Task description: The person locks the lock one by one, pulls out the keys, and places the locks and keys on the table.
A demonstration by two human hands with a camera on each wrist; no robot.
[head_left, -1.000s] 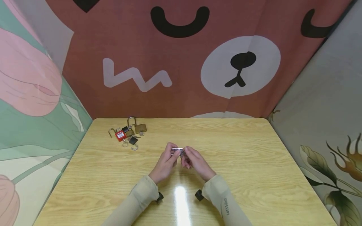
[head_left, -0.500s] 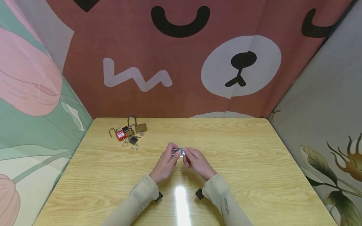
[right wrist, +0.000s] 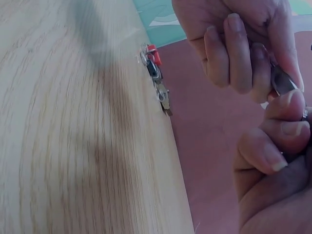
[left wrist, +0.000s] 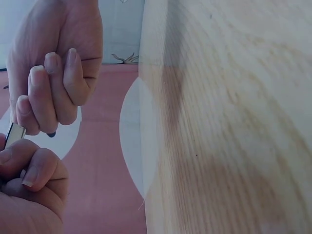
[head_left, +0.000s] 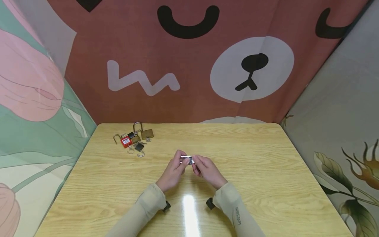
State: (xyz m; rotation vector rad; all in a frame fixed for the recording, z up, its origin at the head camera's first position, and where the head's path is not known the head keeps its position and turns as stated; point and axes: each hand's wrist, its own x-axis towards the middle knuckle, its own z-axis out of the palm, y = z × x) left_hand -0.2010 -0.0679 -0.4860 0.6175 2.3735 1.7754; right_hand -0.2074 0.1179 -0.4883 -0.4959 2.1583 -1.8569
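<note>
Both hands (right wrist: 263, 97) pinch a small metal lock (right wrist: 282, 80) at 2 o'clock; padlocks (right wrist: 156, 78) lie on the table (right wrist: 73, 146) at 11 o'clock.

The table (head_left: 266, 171) is light yellow wood with wavy brown lines. One padlock (head_left: 126, 141) is bright red, and another padlock (head_left: 147, 134) is gold. The wall cloth (head_left: 192, 65) is reddish-brown with a white and black bear nose.

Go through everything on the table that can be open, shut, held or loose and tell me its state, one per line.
Silver padlock: held above the table between both hands; shackle state hidden.
Left hand: fingers curled, gripping the silver padlock.
Right hand: fingers curled, pinching the silver padlock.
Red padlock: lying loose, shackle open.
Brass padlock: lying loose, untouched.
</note>
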